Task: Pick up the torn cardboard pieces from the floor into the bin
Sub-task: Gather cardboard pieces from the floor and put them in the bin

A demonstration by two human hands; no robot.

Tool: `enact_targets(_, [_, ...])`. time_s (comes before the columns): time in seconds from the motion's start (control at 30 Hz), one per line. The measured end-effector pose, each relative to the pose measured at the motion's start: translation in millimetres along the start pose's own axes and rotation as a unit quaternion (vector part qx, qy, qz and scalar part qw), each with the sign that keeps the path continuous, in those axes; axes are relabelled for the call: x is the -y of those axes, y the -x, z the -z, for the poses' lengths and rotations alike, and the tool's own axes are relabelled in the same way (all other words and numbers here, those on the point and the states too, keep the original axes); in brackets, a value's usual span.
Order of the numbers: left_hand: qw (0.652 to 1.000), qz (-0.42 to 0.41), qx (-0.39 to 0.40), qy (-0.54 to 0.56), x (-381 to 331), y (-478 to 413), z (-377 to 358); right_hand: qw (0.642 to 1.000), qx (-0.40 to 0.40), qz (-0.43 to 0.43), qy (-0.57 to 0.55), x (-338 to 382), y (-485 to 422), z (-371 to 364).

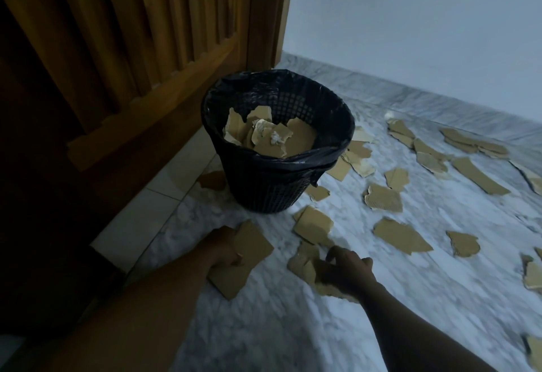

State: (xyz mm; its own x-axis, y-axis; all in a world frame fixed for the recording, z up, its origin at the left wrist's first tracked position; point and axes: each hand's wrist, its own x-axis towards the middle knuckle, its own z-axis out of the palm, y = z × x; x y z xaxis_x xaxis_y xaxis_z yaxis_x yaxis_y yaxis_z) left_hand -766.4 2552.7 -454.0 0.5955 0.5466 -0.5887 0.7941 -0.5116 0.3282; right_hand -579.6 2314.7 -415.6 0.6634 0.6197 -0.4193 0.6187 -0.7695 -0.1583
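A black mesh bin [272, 187] lined with a black bag stands on the marble floor, with several torn cardboard pieces [296, 140] inside. My left hand [224, 250] grips a large flat cardboard piece [246, 257] low over the floor, in front of the bin. My right hand [347, 272] is closed around a cluster of cardboard scraps [303, 267] resting on the floor. Several more brown pieces [401, 235] lie scattered to the right of the bin.
A wooden slatted door [132, 49] rises at the left, close behind the bin. A pale wall [425, 19] with a marble skirting runs along the back right. One scrap [212, 179] lies by the bin's left side.
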Motion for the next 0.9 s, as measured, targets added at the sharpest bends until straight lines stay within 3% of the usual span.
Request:
enact_targets(0.13, [1.0, 0.002, 0.004, 0.023, 9.0, 0.8, 4.6, 0.993, 0.103, -0.001, -0.052, 20.2, -17.0, 24.8])
enact_targets(0.23, [0.999, 0.004, 0.015, 0.044, 12.0, 1.0, 8.8, 0.988, 0.136, -0.012, -0.067, 37.5, -27.0, 32.9])
enact_targets(0.4, [0.997, 0.007, 0.012, 0.08, 17.5, -3.2, 11.6, 0.993, 0.057, -0.069, -0.081, 66.2, -22.0, 2.3])
enact_targets(0.53, [0.995, 0.022, -0.011, 0.096, 30.4, -7.9, 24.5, 0.979, 0.063, -0.081, -0.176, 81.3, -17.2, -7.8])
enact_targets(0.63, [0.999, 0.022, -0.015, 0.033, 37.7, -14.2, 38.8, 0.967, 0.086, -0.072, -0.229, 85.5, -26.4, -3.0])
enact_targets(0.7, [1.0, 0.024, -0.005, -0.014, 39.4, -19.2, 51.7, 0.977, 0.106, -0.042, -0.179, 84.1, -33.4, 6.5])
enact_targets(0.8, [0.999, 0.019, -0.01, -0.04, 39.5, -25.7, 71.9, 0.996, 0.028, -0.04, -0.078, 72.8, -47.2, 26.1])
enact_targets(0.9, [0.995, 0.024, -0.012, -0.096, 32.6, -27.6, 90.7, 0.986, 0.013, -0.075, -0.148, 58.9, -62.8, 39.2])
